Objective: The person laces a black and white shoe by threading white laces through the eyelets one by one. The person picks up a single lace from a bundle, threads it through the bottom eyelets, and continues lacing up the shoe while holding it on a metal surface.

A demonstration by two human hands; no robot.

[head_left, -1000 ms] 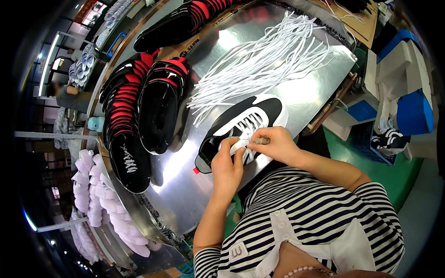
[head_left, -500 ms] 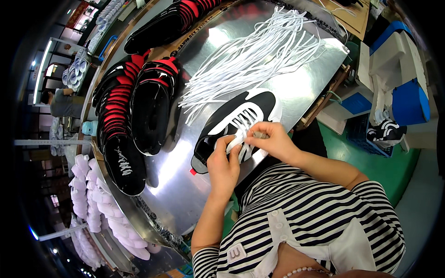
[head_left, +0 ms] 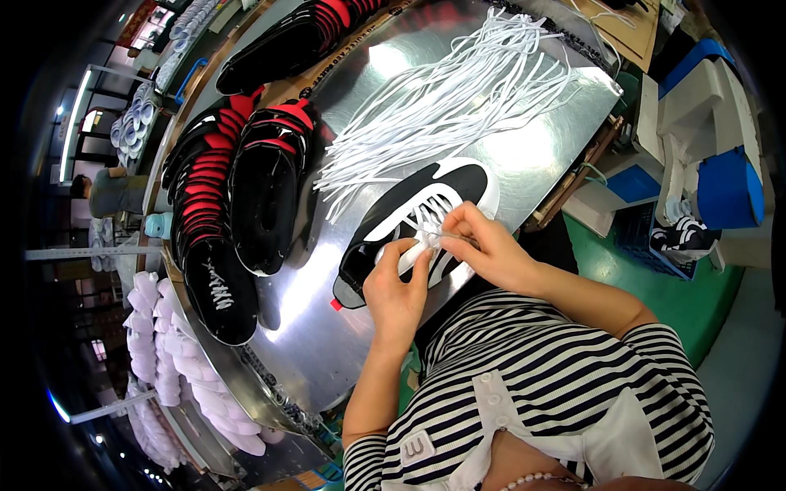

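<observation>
Both my hands are at the lacing of a black-and-white sneaker (head_left: 401, 206).
My left hand (head_left: 395, 286) pinches a white strip (head_left: 411, 256) at the shoe's throat, tongue or lace I cannot tell; my right hand (head_left: 491, 255) grips a slim tool (head_left: 463, 239), its tip at the white lacing (head_left: 426, 216). The sneaker lies on the metal tabletop (head_left: 299, 352) near its edge closest to me, red heel tab (head_left: 336, 304) toward my left, between me and a loose bundle of white shoelaces (head_left: 446, 106); black-and-red shoes (head_left: 270, 192) stand left of it.
</observation>
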